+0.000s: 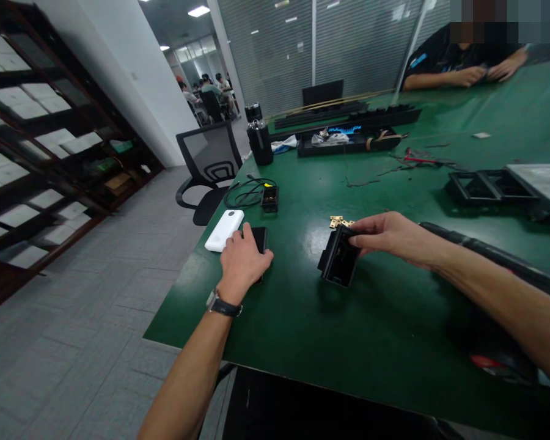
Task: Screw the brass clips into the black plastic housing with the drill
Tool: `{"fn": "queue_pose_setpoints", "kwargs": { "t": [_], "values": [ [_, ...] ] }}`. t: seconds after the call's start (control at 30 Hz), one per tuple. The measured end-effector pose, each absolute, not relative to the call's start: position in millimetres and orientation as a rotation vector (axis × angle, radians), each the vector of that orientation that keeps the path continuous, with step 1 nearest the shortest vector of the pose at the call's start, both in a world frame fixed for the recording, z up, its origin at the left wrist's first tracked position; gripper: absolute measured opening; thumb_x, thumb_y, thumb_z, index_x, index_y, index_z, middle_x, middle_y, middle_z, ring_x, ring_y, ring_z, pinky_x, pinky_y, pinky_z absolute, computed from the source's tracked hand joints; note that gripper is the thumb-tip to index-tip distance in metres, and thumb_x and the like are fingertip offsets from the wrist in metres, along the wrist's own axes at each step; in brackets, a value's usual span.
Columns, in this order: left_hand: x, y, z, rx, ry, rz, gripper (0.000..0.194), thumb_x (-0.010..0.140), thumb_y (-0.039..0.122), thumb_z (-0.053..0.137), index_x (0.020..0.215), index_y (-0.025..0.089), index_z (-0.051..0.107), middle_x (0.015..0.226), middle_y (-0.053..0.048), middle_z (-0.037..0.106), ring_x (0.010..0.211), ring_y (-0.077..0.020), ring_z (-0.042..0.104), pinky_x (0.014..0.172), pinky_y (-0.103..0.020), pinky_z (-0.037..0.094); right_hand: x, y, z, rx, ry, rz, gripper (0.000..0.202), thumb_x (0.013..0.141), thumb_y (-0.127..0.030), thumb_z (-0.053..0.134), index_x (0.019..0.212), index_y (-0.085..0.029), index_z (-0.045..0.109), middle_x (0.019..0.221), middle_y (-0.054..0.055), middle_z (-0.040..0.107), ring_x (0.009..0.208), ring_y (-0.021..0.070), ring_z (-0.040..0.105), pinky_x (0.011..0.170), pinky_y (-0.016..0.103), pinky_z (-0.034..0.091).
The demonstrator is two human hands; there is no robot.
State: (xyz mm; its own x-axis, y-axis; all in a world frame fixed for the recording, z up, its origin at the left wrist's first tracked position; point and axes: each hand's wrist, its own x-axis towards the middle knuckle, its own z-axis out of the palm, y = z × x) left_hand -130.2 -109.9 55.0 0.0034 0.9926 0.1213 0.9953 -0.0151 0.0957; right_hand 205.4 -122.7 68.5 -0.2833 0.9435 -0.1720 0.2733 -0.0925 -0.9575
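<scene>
My left hand (242,260), with a watch (223,304) on the wrist, rests over a flat black phone-like slab (260,237) on the table. The thumb is at the slab's right edge and the fingers are on its other side, which is mostly hidden. Right beside these fingers lies a white power bank (224,231). Between thumb and fingers, my right hand (380,235) pinches a small black plastic box (341,260) by its upper right edge. The box is tilted, its open hollow side facing me. Several small brass-coloured plates (337,221) lie just behind it.
Behind the slab are a small black case (270,198) and a coiled black cable (247,190). A black bottle (260,140) and long tray (348,143) stand farther back. Black trays (490,186) sit at right. A person (462,70) sits across the green table (293,324).
</scene>
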Motion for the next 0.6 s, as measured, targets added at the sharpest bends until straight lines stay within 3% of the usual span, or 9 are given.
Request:
{"fn": "queue_pose_setpoints", "kwargs": {
  "t": [0.43,0.6],
  "values": [
    [-117.8,-100.7,52.7,-2.143,-2.140,-0.227,0.060,0.091,0.048,0.055,0.139,0.013,0.054,0.132,-0.024,0.064,0.121,-0.0426,0.061,0.093,-0.053,0.056,203.8,-125.6,71.5,-1.320,-1.583,1.409,0.027,0.082,-0.043,0.084,0.106,-0.031,0.088,0.104,0.003,0.085,0.091,0.0269,0.078,0.093,0.048,0.065],
    [-118.9,-101.7,53.3,-2.155,-2.135,-0.225,0.063,0.091,0.048,0.055,0.145,0.014,0.052,0.134,-0.023,0.064,0.122,-0.0440,0.061,0.093,-0.054,0.055,201.0,-126.8,75.2,-1.306,-1.562,1.412,0.024,0.079,-0.042,0.086,0.100,-0.031,0.089,0.100,0.002,0.085,0.089,0.0266,0.078,0.091,0.047,0.066]
  ]
}}
